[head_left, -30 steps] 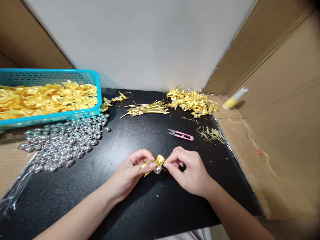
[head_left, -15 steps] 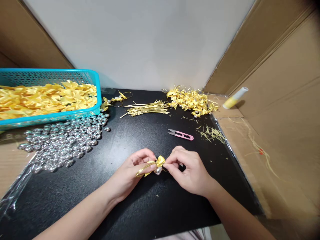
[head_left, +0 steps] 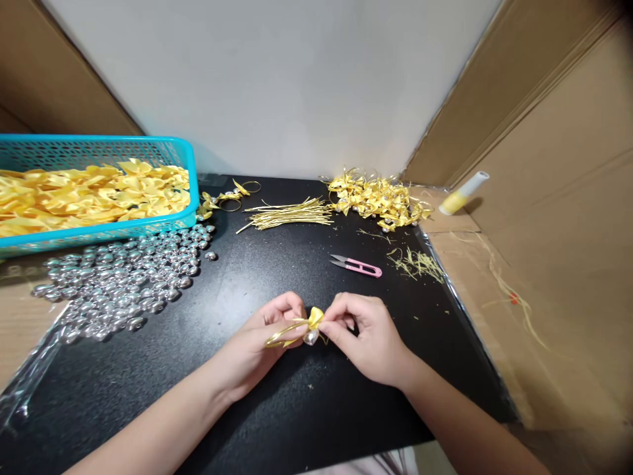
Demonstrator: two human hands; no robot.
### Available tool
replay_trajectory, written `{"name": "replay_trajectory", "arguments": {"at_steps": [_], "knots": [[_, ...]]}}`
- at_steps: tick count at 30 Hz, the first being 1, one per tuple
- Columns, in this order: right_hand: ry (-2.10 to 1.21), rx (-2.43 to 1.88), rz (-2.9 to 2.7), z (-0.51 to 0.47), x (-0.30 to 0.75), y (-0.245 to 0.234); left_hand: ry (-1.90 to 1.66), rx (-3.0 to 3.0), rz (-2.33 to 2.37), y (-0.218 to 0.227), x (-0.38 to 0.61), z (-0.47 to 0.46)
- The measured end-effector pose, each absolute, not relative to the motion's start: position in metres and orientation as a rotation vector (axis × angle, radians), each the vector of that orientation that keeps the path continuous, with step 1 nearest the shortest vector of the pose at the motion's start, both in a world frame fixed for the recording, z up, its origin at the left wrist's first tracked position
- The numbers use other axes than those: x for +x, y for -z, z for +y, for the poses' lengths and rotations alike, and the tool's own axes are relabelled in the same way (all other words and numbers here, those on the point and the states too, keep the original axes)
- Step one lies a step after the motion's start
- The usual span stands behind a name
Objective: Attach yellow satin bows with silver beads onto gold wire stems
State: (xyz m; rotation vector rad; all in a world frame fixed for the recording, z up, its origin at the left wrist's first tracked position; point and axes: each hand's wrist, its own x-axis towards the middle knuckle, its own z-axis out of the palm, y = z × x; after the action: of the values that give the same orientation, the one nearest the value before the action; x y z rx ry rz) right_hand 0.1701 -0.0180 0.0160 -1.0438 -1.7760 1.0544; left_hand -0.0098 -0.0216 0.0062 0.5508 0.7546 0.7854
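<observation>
1. Two bare hands met near the middle of a black worktop (head_left: 277, 264), at about 6 o'clock in the view, just in front of the person.
2. The left hand (head_left: 257, 346) was closed in a pinch on a small yellow ribbon bow (head_left: 315, 317), with a gold wire loop (head_left: 284, 335) curving back over its fingers.
3. The right hand (head_left: 368, 336) was closed too, thumb and forefinger nipping the wire end at the bow's right side.
4. A silver bead (head_left: 311, 337) hung just below the bow, touching it, between the two hands.
5. To do this well, I judged the left pinch should hold bow and bead tight together while the right hand worked the wire close to the knot, so nothing slipped.
6. At 10 o'clock lay a heap of silver beads (head_left: 123, 277), with a turquoise basket (head_left: 190, 165) of yellow bows behind it.
7. At 12 o'clock lay a bundle of gold wires (head_left: 289, 214); at 1 o'clock a pile of finished bows (head_left: 378, 198).
8. Pink thread snips (head_left: 357, 266) lay near the right hand, towards 1 o'clock, apart from it.
</observation>
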Motion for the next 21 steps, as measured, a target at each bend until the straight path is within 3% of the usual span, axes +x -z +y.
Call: {"name": "replay_trajectory", "arguments": {"at_steps": [9,21], "knots": [[-1.672,-1.062,-1.233,-0.011,0.16,-0.002,-0.835,0.393,0.889,-0.01,-0.007,-0.02],[-1.665,-1.007,-1.219,-0.01,0.157,0.006,-0.8,0.472,0.909,-0.01,-0.01,-0.021]]}}
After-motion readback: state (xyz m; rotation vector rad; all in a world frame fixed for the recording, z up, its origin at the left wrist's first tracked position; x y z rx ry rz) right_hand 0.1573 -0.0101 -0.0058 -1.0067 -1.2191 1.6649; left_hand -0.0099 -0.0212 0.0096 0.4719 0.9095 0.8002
